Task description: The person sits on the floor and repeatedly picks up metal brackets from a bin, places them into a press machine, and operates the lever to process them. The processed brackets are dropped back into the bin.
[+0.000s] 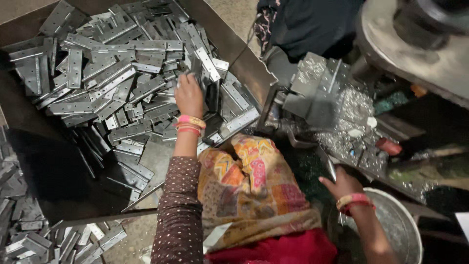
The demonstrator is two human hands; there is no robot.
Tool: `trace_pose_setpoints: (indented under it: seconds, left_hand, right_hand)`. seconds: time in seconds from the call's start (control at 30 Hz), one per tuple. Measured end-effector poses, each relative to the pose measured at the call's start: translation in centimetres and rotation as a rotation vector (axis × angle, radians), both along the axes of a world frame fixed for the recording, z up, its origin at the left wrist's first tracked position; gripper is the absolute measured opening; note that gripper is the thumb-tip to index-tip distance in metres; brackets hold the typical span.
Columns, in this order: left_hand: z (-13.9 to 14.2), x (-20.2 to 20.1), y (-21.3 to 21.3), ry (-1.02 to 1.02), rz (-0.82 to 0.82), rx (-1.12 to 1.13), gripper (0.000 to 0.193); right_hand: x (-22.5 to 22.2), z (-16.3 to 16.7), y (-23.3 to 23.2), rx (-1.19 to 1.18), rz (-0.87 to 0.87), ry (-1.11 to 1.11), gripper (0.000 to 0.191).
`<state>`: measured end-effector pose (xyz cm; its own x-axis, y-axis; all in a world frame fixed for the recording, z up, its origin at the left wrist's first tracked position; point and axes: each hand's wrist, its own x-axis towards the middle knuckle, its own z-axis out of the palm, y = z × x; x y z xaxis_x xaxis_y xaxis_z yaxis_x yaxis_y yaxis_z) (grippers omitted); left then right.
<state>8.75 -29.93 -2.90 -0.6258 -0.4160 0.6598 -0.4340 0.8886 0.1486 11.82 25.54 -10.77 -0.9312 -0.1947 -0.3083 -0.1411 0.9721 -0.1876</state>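
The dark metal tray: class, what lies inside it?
The dark metal tray holds a heap of flat grey metal hinges; the left hand reaches into them. The heap hides the tray floor beneath it.

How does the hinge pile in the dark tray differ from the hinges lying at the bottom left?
The pile in the tray is large, brightly lit and heaped up; the left hand reaches into it. The hinges at the bottom left form a smaller, dimmer scatter outside the tray, with no hand near. Both are flat grey metal hinges with screw holes.
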Motion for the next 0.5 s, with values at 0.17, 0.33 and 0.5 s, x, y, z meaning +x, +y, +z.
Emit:
trace_pose_setpoints:
  seconds: [0.17, 0.33, 0.5]
  left_hand:
    - [1.1, 0.9, 0.4, -0.121, 0.023, -0.109, 0.015]
    - [-1.2, 2.4, 2.1, -0.363, 0.02, 0.094, 0.034]
    - [-3.4, 2.1, 3.1, -0.28, 0.113, -0.008, 0.045]
  right_hand:
    - [0.3, 1.3, -1.1, 0.037, -0.011, -0.025, 0.066]
    - [0.7, 2.5, -2.1, -0.018, -0.046, -0.017, 0.065]
    - [0.7, 2.6, -2.2, 0.007, -0.02, -0.017, 0.066]
